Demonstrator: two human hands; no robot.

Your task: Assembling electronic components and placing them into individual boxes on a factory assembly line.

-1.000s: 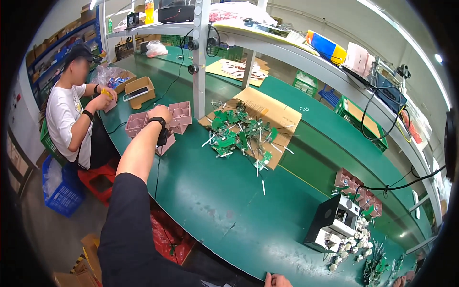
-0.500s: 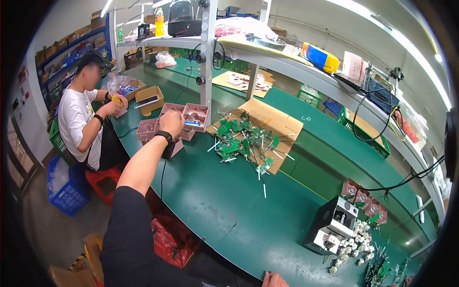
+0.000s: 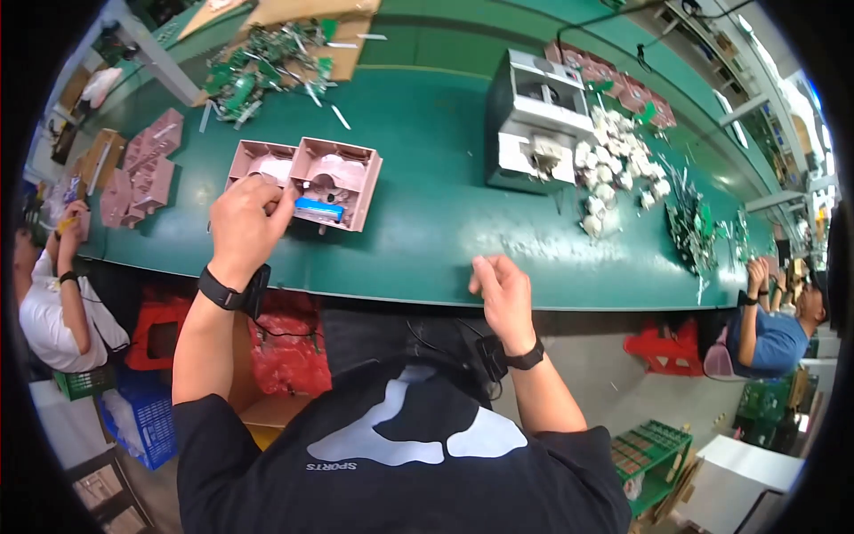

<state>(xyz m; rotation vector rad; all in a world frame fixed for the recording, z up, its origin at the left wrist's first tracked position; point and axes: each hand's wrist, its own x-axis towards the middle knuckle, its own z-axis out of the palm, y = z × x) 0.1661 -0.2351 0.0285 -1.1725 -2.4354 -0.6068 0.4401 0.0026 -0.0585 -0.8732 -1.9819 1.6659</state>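
My left hand is closed on the near edge of two open pink plastic housings, its fingers where they meet. The right-hand housing holds a blue cylindrical part, perhaps a battery, and has a round recess. The left-hand housing is partly covered by my knuckles. Both sit on or just above the green table; I cannot tell which. Over the table's near edge, my right hand has its fingers loosely curled together, with nothing visible in them.
More pink housings stand to the left, others at the far right. Green circuit boards lie heaped on cardboard. Right of centre is a black-and-silver machine, beside white wired parts and a wire bundle. Co-workers sit at both sides.
The view has swung right and down. My left hand has brought two joined-looking pink housings from the left stack to in front of me. My right hand has come fully into view.
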